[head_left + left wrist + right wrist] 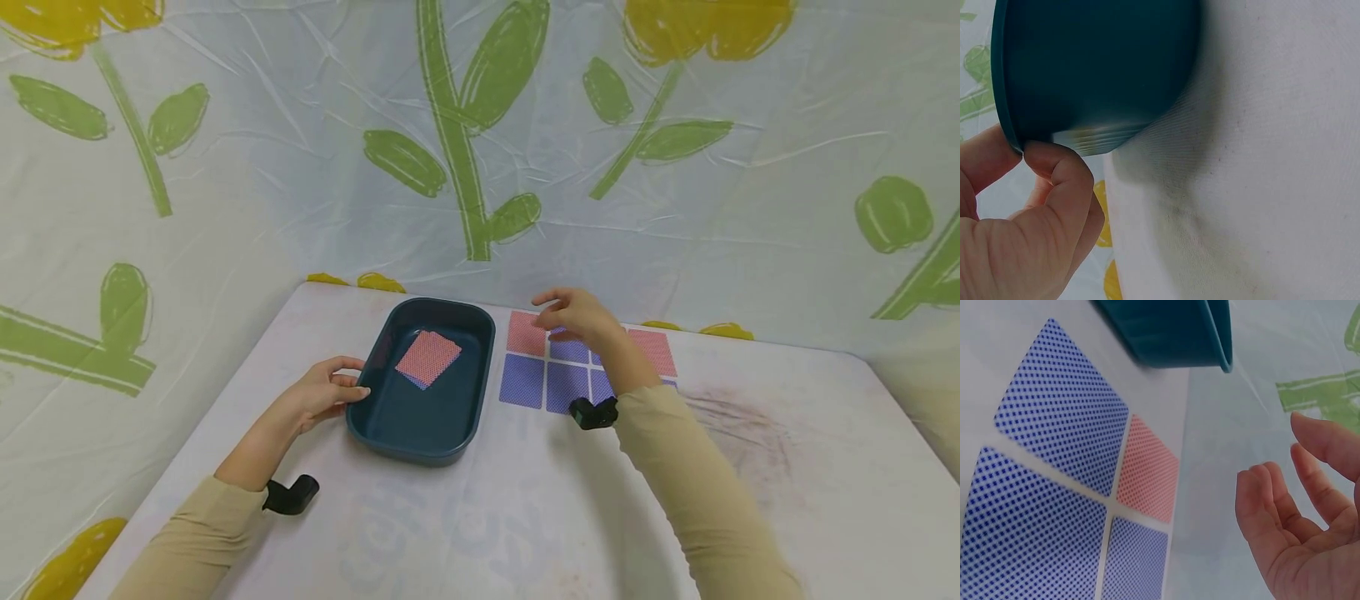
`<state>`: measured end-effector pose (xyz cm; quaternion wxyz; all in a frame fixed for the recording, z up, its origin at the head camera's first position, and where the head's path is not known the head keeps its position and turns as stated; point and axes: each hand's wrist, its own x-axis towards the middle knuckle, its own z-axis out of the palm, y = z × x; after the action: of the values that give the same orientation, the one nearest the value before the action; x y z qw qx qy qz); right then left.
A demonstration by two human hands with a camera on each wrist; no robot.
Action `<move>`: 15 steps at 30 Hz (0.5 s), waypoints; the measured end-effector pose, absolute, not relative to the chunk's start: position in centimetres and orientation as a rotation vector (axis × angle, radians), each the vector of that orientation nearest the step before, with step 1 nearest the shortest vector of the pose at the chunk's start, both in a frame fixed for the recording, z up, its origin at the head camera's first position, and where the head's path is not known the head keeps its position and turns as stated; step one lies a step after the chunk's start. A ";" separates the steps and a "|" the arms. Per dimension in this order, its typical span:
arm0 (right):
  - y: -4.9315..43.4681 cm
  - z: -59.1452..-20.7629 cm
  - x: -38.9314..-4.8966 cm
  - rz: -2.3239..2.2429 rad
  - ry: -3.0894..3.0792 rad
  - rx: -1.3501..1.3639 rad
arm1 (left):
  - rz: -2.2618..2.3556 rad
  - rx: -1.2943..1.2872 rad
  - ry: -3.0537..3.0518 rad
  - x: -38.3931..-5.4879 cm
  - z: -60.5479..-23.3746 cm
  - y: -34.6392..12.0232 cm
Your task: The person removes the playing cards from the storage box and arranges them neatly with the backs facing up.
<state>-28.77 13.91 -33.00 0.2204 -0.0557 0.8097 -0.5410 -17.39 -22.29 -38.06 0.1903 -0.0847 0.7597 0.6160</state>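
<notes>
My left hand (322, 396) pinches the left rim of a dark teal rectangular tray (420, 427); in the left wrist view, the thumb and fingers of that hand (1035, 225) meet at the tray's edge (1001, 81). Inside the tray lies a small overlapping pile of cards (429, 357), a red patterned one on top and blue showing beneath. My right hand (581, 318) hovers over the back of a grid of cards, fingers spread and loosely bent, holding nothing. A red card (525, 333) and a blue card (522, 382) form the grid's left column.
More blue cards (567, 387) and a red card (652, 350) lie in the grid, partly hidden by the right arm. The white table (480, 533) ends at a flower-print cloth wall (315, 208) behind. Wrist cameras (292, 495) sit on both wrists.
</notes>
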 end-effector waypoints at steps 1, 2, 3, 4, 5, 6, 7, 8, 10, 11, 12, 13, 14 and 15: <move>13.7 -33.0 -28.8 -1.498 2.235 -0.153 | 1.732 -0.238 2.134 -17.4 -38.1 -22.3; 13.4 -32.9 -28.9 -1.503 2.231 -0.152 | 1.732 -0.238 2.134 -17.4 -38.1 -22.3; 13.2 -32.9 -29.0 -1.505 2.230 -0.153 | 1.731 -0.238 2.136 -17.5 -38.1 -22.3; 12.9 -32.9 -29.0 -1.508 2.226 -0.153 | 1.730 -0.239 2.137 -17.5 -38.1 -22.3; 12.7 -32.8 -29.1 -1.512 2.224 -0.154 | 1.731 -0.240 2.138 -17.5 -38.1 -22.3; 12.4 -32.8 -29.1 -1.518 2.221 -0.151 | 1.732 -0.243 2.138 -17.5 -38.1 -22.3; 12.1 -32.8 -29.1 -1.528 2.214 -0.150 | 1.732 -0.242 2.138 -17.5 -38.1 -22.3; 11.8 -32.8 -29.1 -1.532 2.212 -0.149 | 1.733 -0.239 2.136 -17.5 -38.1 -22.3; 11.1 -32.8 -29.1 -1.544 2.206 -0.138 | 1.738 -0.232 2.130 -17.5 -38.1 -22.3; 10.8 -32.8 -29.2 -1.556 2.198 -0.131 | 1.740 -0.228 2.127 -17.5 -38.1 -22.4; 10.5 -32.8 -29.2 -1.563 2.190 -0.128 | 1.741 -0.224 2.125 -17.5 -38.1 -22.4; 10.1 -32.9 -29.3 -1.571 2.184 -0.121 | 1.742 -0.219 2.123 -17.5 -38.1 -22.4; 9.8 -33.0 -29.3 -1.574 2.178 -0.117 | 1.743 -0.214 2.121 -17.5 -38.1 -22.4; 9.5 -33.1 -29.4 -1.583 2.168 -0.110 | 1.743 -0.212 2.121 -17.5 -38.1 -22.4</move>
<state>-29.36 9.47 -33.06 0.2253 -0.0400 0.7862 -0.5740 -17.47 -22.42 -38.11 0.1927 -0.0754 0.7559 0.6211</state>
